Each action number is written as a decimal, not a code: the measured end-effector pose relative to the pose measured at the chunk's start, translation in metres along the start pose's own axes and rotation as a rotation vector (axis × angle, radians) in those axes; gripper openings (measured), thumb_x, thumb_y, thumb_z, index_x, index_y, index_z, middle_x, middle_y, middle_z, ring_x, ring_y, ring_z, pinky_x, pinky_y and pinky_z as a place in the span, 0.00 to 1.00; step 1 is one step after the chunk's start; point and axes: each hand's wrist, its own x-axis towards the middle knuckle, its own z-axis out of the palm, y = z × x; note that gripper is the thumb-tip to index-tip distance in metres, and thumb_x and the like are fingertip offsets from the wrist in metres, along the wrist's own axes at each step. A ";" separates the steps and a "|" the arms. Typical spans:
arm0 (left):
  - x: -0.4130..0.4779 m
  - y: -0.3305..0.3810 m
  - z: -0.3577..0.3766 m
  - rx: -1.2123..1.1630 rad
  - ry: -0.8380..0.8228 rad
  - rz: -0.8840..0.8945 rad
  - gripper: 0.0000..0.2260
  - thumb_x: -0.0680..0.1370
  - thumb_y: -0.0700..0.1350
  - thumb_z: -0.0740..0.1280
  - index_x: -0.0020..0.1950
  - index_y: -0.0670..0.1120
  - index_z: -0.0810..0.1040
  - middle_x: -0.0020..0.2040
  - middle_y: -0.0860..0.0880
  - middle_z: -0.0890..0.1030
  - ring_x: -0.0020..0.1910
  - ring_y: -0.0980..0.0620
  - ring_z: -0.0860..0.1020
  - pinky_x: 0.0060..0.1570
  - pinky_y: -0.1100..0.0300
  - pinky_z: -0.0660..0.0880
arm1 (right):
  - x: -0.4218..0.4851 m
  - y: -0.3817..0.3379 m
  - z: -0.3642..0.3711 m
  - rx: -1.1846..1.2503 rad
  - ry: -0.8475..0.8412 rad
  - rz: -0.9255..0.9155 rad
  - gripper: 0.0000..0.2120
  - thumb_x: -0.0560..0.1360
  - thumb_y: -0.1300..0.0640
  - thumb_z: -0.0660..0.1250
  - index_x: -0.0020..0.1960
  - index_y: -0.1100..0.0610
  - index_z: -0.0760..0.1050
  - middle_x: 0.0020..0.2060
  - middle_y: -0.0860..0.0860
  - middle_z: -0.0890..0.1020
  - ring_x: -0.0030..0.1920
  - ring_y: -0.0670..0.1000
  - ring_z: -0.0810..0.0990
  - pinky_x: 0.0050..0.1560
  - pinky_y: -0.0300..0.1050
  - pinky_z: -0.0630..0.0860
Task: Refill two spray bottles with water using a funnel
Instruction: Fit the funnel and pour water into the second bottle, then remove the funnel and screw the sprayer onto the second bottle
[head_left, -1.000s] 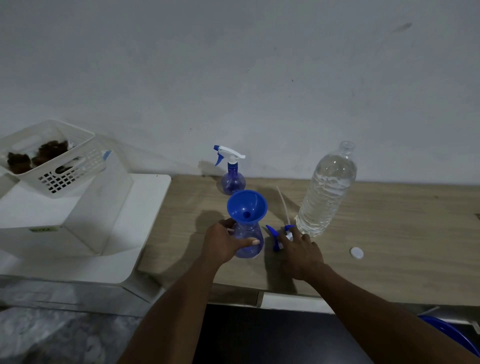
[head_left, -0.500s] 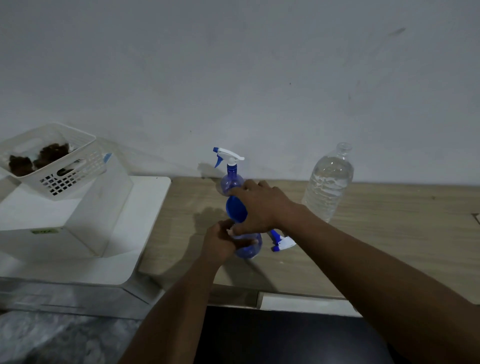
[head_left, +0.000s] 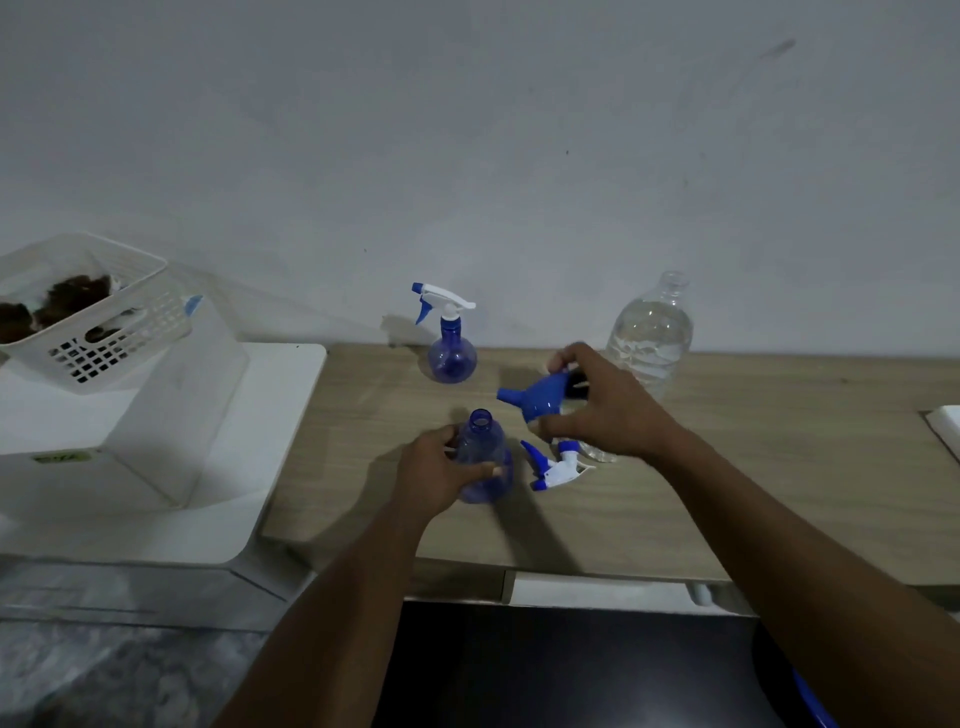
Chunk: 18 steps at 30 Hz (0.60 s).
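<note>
My left hand (head_left: 434, 474) grips an open blue spray bottle (head_left: 485, 454) standing on the wooden table (head_left: 753, 467), its neck uncovered. My right hand (head_left: 605, 402) holds the blue funnel (head_left: 535, 397) tipped sideways in the air, spout pointing left, to the right of that bottle. The bottle's white and blue trigger head (head_left: 556, 467) lies on the table between my hands. A second blue spray bottle (head_left: 451, 348) with its trigger head on stands behind, near the wall. A clear, uncapped water bottle (head_left: 652, 332) stands behind my right hand.
A white unit (head_left: 260, 467) adjoins the table's left end and carries a clear box (head_left: 171, 415) topped by a white basket (head_left: 83, 312) with dark contents. A white object (head_left: 948, 426) sits at the table's right edge. The wall is close behind.
My right hand left the trigger head on the table, reached over to the funnel and lifted it out of the bottle's neck, moving it right and tipping it sideways. My left hand stayed on the bottle.
</note>
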 end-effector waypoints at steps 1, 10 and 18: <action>0.000 0.000 0.000 -0.011 0.010 0.018 0.22 0.62 0.51 0.84 0.53 0.53 0.83 0.45 0.56 0.85 0.44 0.58 0.82 0.43 0.66 0.75 | -0.008 0.019 0.006 0.058 0.040 0.040 0.28 0.62 0.55 0.82 0.55 0.50 0.70 0.50 0.51 0.81 0.50 0.52 0.82 0.49 0.50 0.81; 0.003 -0.004 0.003 -0.060 0.003 0.011 0.26 0.62 0.51 0.84 0.58 0.48 0.84 0.48 0.53 0.85 0.47 0.55 0.83 0.44 0.68 0.75 | -0.068 0.133 0.074 0.171 0.200 0.284 0.31 0.60 0.47 0.84 0.52 0.50 0.67 0.50 0.48 0.77 0.50 0.52 0.79 0.47 0.44 0.77; 0.003 -0.006 0.004 -0.080 0.000 0.023 0.34 0.57 0.61 0.82 0.59 0.49 0.84 0.50 0.53 0.86 0.50 0.54 0.83 0.50 0.62 0.78 | -0.061 0.151 0.081 -0.093 0.225 0.356 0.36 0.57 0.36 0.80 0.58 0.45 0.69 0.53 0.46 0.78 0.54 0.49 0.76 0.59 0.57 0.74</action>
